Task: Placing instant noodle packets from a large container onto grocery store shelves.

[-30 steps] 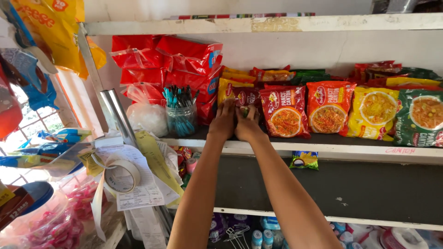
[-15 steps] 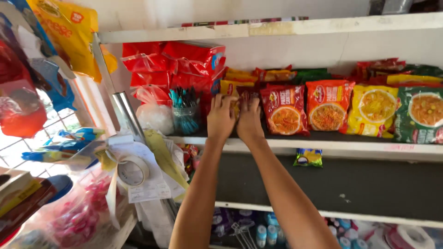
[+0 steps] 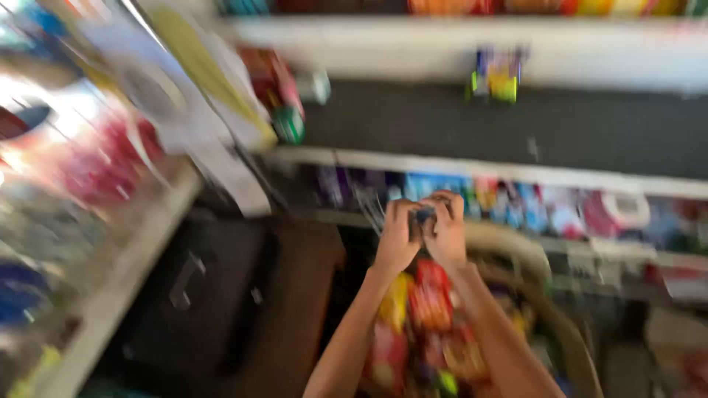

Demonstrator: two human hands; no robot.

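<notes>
1. I see my left hand [image 3: 397,237] and right hand [image 3: 445,234] raised side by side in front of me, knuckles touching, fingers curled inward.
2. Both hands pinch a small dark object [image 3: 422,215] between them; the blur is too heavy for me to tell what it is.
3. Right below my forearms sits a basket [image 3: 549,295] with a pale woven rim, filled with red and yellow snack packets [image 3: 424,309].
4. Just behind the hands runs a lower shelf [image 3: 442,166] with a white edge, and blurred blue, purple and pink packages [image 3: 509,203] line up beneath it.
5. Higher up, a small yellow and green packet [image 3: 498,77] hangs at the front edge of the upper shelf [image 3: 590,51], with a dark back panel below it.
6. To my left, a dark cabinet [image 3: 199,295] stands low, next to a pale surface [image 3: 125,284] carrying pink and red bagged goods [image 3: 103,166].
7. White and yellowish papers [image 3: 214,110] hang on a slanted post above the cabinet.
</notes>
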